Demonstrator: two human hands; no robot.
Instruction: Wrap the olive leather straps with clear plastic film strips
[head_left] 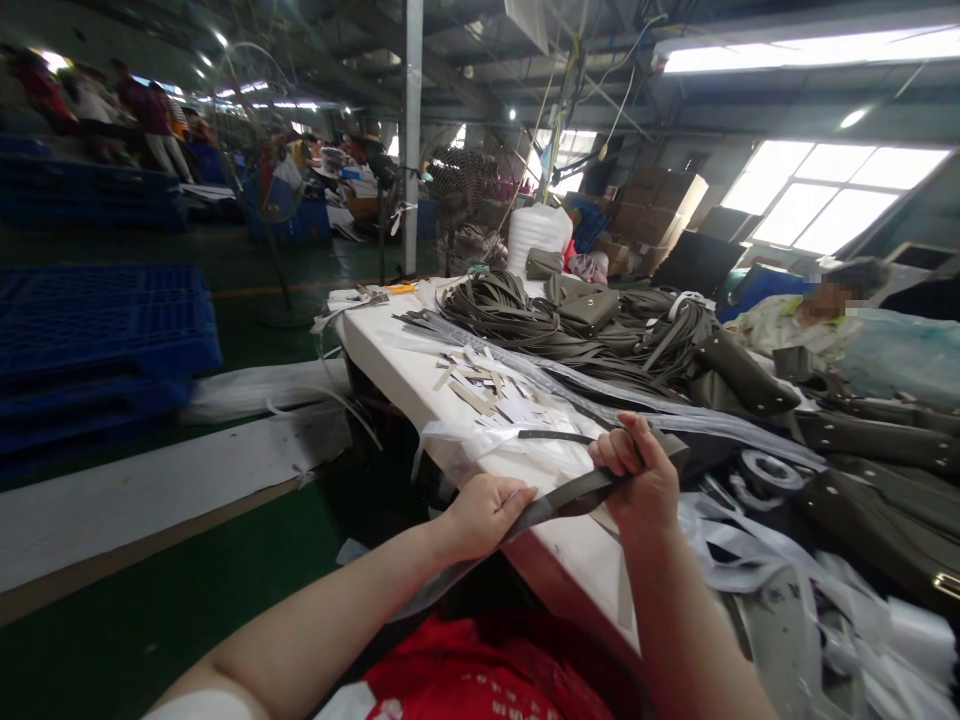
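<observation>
A dark olive strap [574, 491] runs between my two hands above the near edge of the white table [390, 365]. My left hand [484, 512] is closed round its lower left part, thumb on top. Higher and to the right, my right hand [637, 465] has its fingers wrapped round the strap, and a narrow end with small holes [555, 436] sticks out to its left. Clear plastic film [472, 445] lies just beyond. Small cut strips [487, 385] are scattered on the table, in front of a big heap of olive straps [517, 320].
Olive bags [881, 445] and white plastic wrapping [832, 610] lie on the right. Another person [795, 325] sits across the table at the right. Blue pallets [105, 340] are stacked on the left floor. A metal post [412, 140] rises behind the table.
</observation>
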